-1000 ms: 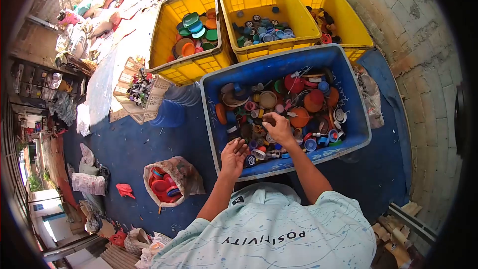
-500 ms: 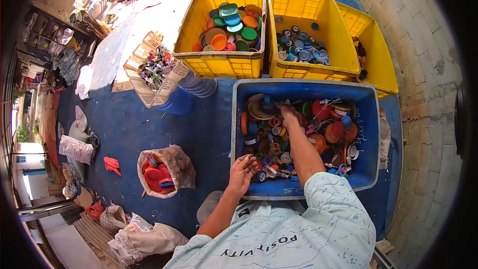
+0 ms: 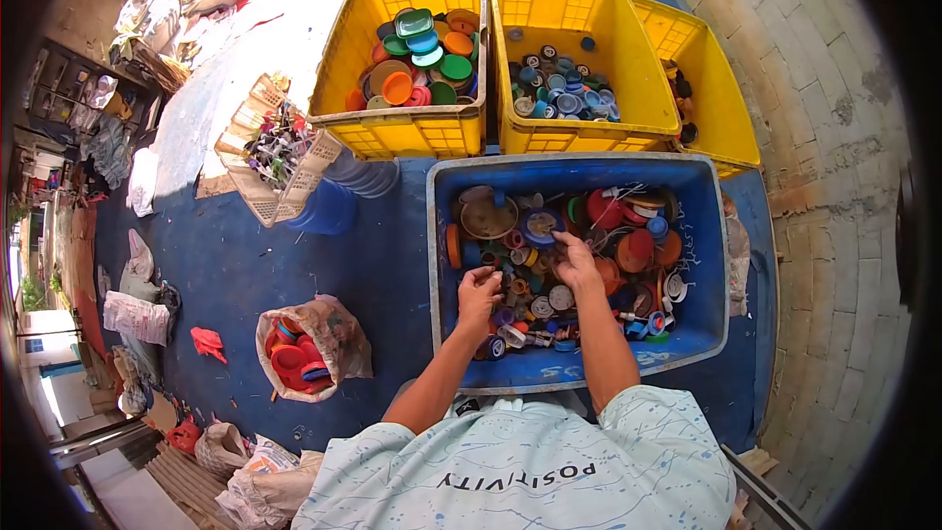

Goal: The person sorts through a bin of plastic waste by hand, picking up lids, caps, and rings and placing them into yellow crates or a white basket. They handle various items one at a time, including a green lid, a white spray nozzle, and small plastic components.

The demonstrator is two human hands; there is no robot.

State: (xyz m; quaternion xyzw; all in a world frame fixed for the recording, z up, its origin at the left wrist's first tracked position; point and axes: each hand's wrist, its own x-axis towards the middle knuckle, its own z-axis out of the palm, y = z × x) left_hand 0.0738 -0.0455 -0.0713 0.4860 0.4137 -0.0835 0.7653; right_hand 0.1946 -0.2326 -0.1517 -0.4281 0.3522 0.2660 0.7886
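The right hand (image 3: 576,260) has its grip pinched together, seemingly on a small cap (image 3: 560,238). At its 9 o'clock the left hand (image 3: 479,290) curls over the mixed caps (image 3: 628,247), and I cannot tell whether its grip holds anything. Both are inside the blue crate (image 3: 579,162). Best to lift one cap by its rim, clear of its neighbours. Yellow crates (image 3: 412,132) stand at 12 o'clock.

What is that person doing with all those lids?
A person leans over a blue bin full of mixed lids. Both hands are in the pile, left hand near the front, right hand nearer the middle. Yellow bins behind hold more lids; a sack beside holds red ones.
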